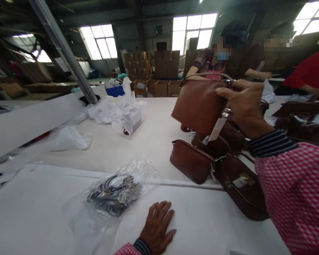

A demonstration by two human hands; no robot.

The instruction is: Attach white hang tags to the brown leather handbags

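Note:
A brown leather handbag (198,104) hangs above the table in the grip of my right hand (244,104), whose thumb presses on its upper edge. A white tag (217,130) dangles from the bag's metal ring. Beneath it, more brown handbags lie on the white surface, among them a small rounded bag (192,161) and a larger one (243,186) with a white tag. My left hand (158,225) rests flat on the table with its fingers spread and nothing in it. Just left of that hand lies a clear plastic bag (117,194) holding dark straps with metal fittings.
The white table (95,152) carries crumpled white plastic wrapping (124,109) around a pale box-shaped thing, and a flat plastic sheet (70,138). A slanting metal post (65,53) rises at the left edge. Other people stand across the table near further brown bags (300,109); stacked cartons (166,63) are behind.

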